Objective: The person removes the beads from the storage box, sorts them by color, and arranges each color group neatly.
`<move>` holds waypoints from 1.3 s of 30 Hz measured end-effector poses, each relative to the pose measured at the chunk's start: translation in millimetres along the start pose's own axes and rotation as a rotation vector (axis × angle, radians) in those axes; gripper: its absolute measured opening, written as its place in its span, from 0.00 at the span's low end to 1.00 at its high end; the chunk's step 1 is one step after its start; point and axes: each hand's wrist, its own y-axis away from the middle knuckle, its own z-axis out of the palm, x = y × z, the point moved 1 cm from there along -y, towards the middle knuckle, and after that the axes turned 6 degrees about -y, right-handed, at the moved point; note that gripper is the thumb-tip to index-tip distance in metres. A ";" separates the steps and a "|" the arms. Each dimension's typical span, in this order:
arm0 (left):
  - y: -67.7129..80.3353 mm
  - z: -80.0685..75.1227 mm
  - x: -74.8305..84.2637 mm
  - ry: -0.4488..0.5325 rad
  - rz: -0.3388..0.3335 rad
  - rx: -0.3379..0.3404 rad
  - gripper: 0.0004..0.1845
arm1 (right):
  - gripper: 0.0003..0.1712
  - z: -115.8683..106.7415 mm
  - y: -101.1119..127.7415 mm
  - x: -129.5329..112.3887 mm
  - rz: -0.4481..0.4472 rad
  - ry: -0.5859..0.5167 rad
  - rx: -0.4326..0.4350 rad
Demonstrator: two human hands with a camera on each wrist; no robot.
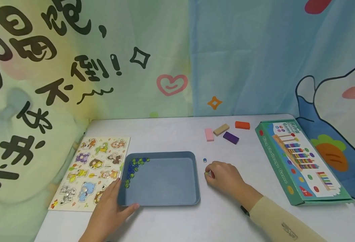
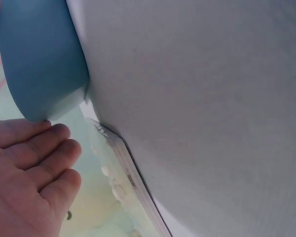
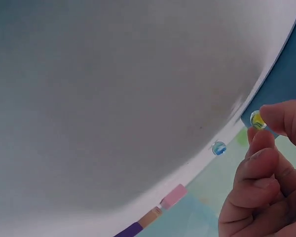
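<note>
My right hand is just right of the tray, pinching a clear marble with a yellow-green swirl between thumb and fingertip. A single blue marble lies on the table a little beyond that hand. The blue-grey tray holds several blue and yellow-green marbles gathered along its left side and upper left corner. At the tray's lower left corner rests my left hand, fingers along the left side and thumb at the front rim. In the left wrist view its fingertips touch the tray's edge, the fingers only slightly bent.
An animal puzzle board lies left of the tray, partly under the left hand. Pink, tan, purple and orange blocks lie at the back right. A green game box stands at the right edge.
</note>
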 end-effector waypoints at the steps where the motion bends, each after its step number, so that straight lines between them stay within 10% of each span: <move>1: -0.1 0.0 -0.4 -0.001 0.001 0.003 0.62 | 0.04 1.0 0.7 0.5 -0.007 0.001 0.006; 24: 1.3 -1.4 -1.6 0.004 0.003 0.012 0.61 | 0.07 -0.3 2.4 2.6 0.056 -0.056 -0.056; 39: 1.4 -2.3 -0.6 0.002 0.000 -0.013 0.63 | 0.09 -44.4 -23.0 -4.6 0.002 -0.082 0.107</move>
